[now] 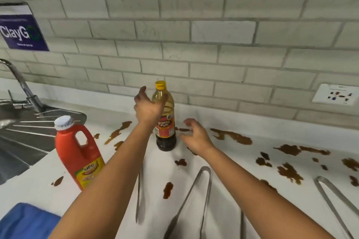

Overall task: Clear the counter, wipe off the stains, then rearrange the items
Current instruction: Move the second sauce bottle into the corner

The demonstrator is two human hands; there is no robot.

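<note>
A white counter [223, 120] runs under a grey brick-pattern wall, spattered with brown stains [231, 136] from the middle out to the right edge. A tall clear bottle [165, 122] with a yellow cap stands upright near the middle of the counter, dark liquid filling only its lower part; its label is partly covered by the left wrist.

The left hand [148, 105] is raised in front of the bottle's upper half, fingers spread and loosely bent, holding nothing; whether it touches the bottle cannot be told, since the hand overlaps it. The right hand [196, 135] hovers just right of the bottle's base, fingers curled like a claw but gripping nothing, apart from the bottle.

A red jug [79, 153] with a white cap and a handle stands to the left, near the steel sink [23, 136]; the left forearm hides the jug's lower right corner. The sink and its tap [21, 83] are cut off at the left edge. Metal tongs [196, 198] lie between the forearms, their lower ends out of frame; a second pair [334, 202] is cut off at the right. A thin metal piece beside the left forearm is too hidden to identify. A blue cloth [27, 221] shows at the bottom left corner, mostly cropped. A purple sign [21, 29] and a wall socket [337, 94] sit on the wall.
</note>
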